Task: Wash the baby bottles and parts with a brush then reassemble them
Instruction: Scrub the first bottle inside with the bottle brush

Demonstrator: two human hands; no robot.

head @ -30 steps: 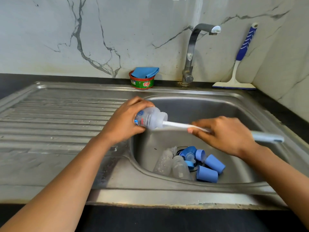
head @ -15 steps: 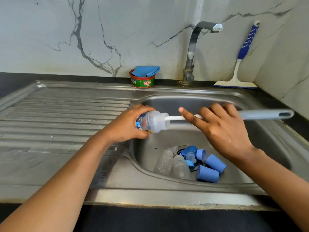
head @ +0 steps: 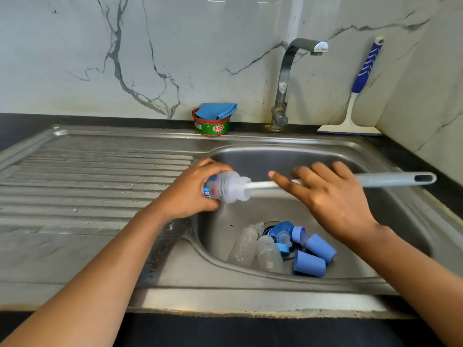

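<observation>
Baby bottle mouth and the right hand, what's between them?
Only the bottle brush's white shaft, running from the baby bottle gripped by the left hand to the right hand, in the head view.
</observation>
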